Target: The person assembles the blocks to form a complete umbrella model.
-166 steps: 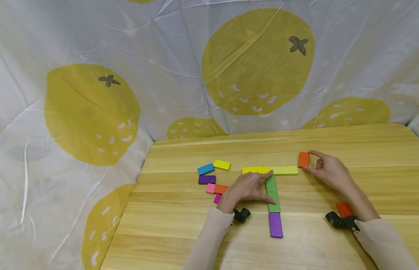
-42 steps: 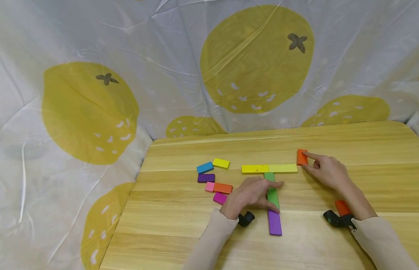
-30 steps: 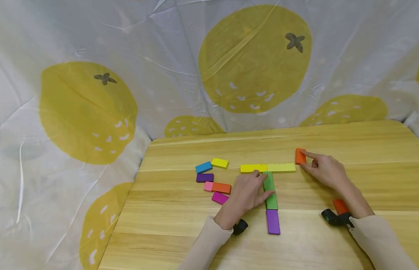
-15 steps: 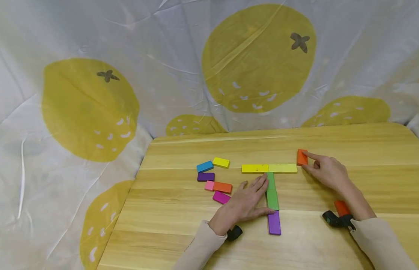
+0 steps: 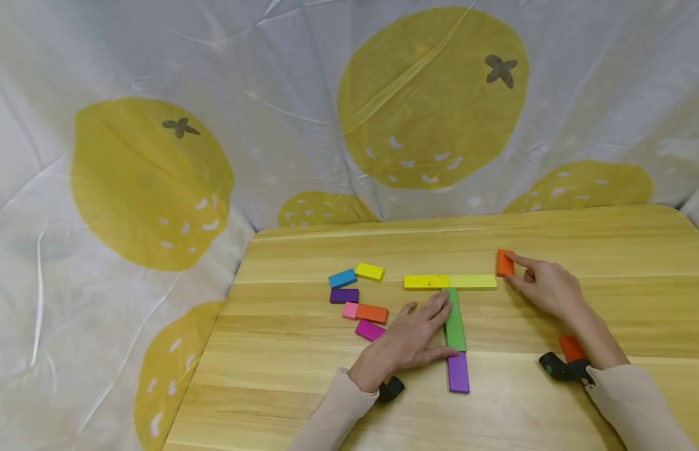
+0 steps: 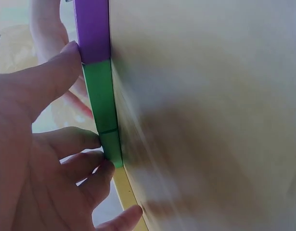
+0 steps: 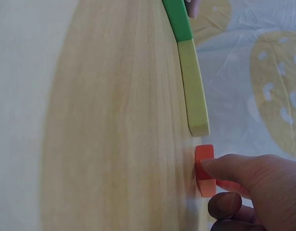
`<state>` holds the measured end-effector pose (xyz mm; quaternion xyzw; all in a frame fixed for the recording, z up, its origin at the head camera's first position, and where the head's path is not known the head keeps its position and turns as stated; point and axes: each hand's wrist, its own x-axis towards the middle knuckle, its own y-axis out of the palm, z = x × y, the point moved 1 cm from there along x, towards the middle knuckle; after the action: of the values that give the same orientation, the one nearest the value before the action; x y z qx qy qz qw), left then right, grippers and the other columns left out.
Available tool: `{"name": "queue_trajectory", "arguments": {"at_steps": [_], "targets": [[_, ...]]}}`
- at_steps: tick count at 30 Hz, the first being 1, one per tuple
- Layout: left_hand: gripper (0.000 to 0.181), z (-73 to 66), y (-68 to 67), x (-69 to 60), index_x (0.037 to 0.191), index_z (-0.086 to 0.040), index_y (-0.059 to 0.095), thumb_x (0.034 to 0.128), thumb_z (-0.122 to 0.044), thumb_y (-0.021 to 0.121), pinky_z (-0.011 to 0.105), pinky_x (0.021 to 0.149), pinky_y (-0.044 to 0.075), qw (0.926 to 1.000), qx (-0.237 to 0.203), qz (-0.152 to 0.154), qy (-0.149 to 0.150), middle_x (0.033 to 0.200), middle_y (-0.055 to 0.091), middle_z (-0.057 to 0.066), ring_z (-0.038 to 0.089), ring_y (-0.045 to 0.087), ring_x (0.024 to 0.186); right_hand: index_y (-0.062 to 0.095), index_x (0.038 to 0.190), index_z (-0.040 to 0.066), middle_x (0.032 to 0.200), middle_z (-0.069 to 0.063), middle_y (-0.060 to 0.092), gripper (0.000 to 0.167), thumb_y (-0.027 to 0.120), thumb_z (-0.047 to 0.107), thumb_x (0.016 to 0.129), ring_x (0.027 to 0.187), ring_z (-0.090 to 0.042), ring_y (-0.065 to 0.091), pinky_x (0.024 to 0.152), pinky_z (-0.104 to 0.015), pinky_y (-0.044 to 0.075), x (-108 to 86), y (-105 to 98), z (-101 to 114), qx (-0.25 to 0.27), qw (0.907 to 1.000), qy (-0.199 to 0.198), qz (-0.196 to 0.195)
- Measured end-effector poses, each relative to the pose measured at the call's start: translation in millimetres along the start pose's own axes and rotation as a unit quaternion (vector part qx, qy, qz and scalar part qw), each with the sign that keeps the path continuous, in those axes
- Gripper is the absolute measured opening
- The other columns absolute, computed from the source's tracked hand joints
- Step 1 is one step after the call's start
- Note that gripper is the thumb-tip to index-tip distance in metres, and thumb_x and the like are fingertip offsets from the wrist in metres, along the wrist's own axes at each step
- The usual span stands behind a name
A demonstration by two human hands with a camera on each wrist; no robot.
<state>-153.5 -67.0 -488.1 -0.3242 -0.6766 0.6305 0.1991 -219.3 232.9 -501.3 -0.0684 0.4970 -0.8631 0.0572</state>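
Hands (image 5: 408, 338) (image 5: 549, 287) touch green blocks (image 5: 455, 335) and orange block (image 5: 503, 265), long axes pointing forward.

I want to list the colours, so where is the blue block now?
In the head view, the blue block lies on the left, beyond the left hand, left of a yellow block and behind the dark purple block.

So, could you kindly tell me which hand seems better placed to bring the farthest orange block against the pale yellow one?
Probably the right hand: it pinches that orange block, just off the end of the pale yellow block. The left hand is farther away, at the green blocks.
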Motion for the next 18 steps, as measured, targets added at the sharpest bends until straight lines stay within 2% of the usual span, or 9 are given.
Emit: {"name": "queue_trajectory", "arguments": {"at_steps": [18], "targets": [[0.082, -5.0, -0.1, 0.5, 0.165, -0.008, 0.024, 0.1050, -0.060, 0.045, 0.050, 0.122, 0.036, 0.9999, 0.013, -0.006, 0.002, 0.175, 0.011, 0.006, 0.017, 0.016, 0.162, 0.056, 0.148, 0.003, 0.061, 0.003, 0.050, 0.057, 0.068, 0.031, 0.100, 0.053, -0.016, 0.041, 0.049, -0.029, 0.028, -1.2, -0.4, 2.1, -0.004, 1.0000, -0.002, -0.007]]}}
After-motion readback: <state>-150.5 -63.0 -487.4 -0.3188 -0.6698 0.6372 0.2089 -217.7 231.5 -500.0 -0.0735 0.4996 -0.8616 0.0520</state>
